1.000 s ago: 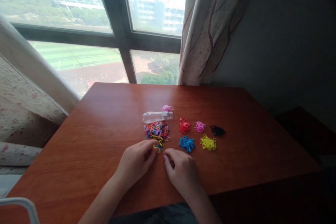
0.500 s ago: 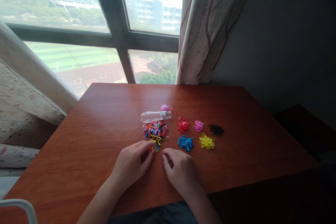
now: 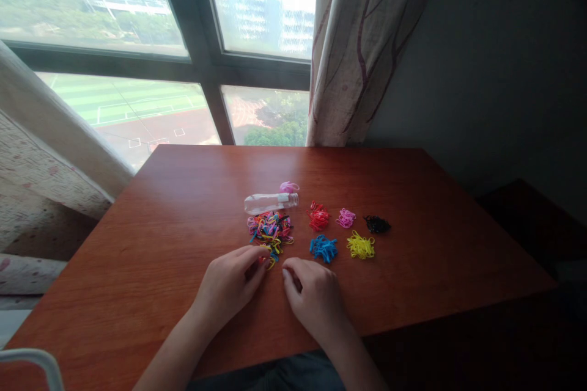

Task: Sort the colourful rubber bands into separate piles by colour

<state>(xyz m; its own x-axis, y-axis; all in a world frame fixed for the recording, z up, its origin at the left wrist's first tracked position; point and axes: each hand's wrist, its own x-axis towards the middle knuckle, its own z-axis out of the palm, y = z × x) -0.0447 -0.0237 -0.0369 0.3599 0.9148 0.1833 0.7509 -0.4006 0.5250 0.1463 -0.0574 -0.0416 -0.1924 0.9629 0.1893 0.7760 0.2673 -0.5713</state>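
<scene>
A mixed pile of coloured rubber bands [image 3: 269, 227] lies in the middle of the table. At its near edge is my left hand [image 3: 233, 275], thumb and forefinger drawn together on a yellow rubber band [image 3: 271, 264]. My right hand [image 3: 314, 293] rests just to the right with its fingers curled and thumb pressed to forefinger; whatever sits in that pinch is too small to make out. Sorted by colour to the right are red bands [image 3: 318, 218], blue bands [image 3: 323, 248], pink bands [image 3: 345, 218], yellow bands [image 3: 361, 245] and black bands [image 3: 377, 224].
Behind the mixed pile, a clear plastic bottle [image 3: 263, 203] lies on its side, its neck pointing right. A pink-purple bundle [image 3: 288, 187] sits beyond it. The brown wooden table [image 3: 183, 195] stands against a window with curtains [image 3: 353, 49]. A white curved bar [image 3: 41, 357] shows at lower left.
The left fingers have shifted slightly at the pile's near edge, where bands have moved and more of a yellow one shows. The right hand keeps its pose. My view has shifted slightly.
</scene>
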